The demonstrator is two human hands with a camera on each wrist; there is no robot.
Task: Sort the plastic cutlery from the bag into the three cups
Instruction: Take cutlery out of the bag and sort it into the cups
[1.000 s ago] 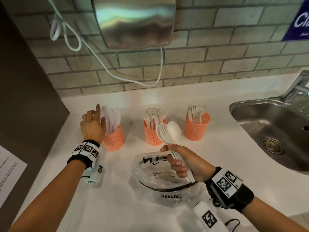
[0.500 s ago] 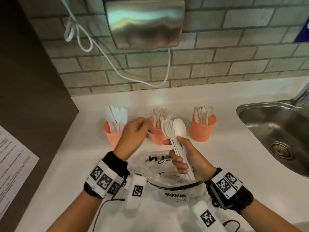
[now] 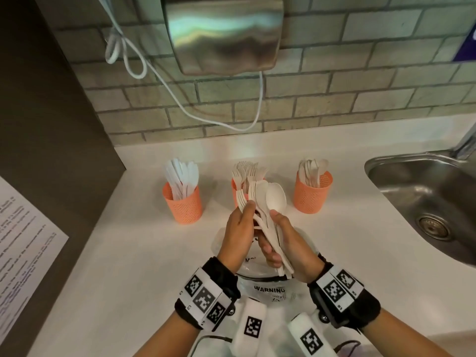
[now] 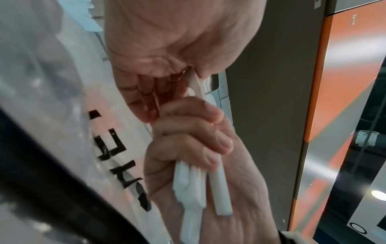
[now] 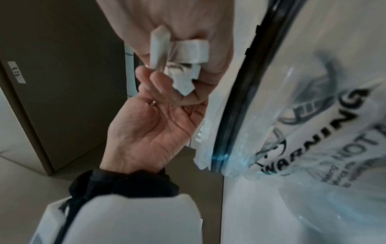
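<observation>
left hand (image 3: 238, 229) pinching, right hand (image 3: 288, 244) gripping

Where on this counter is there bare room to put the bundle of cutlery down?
Bare patches: the counter left of the bag, in front of the knife cup, and the stretch between the spoon cup and the sink. The middle is crowded: both hands work over the bag, before the fork cup.

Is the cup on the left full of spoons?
No, the left cup holds knives; the spoons stand in the cup nearest the sink.
</observation>
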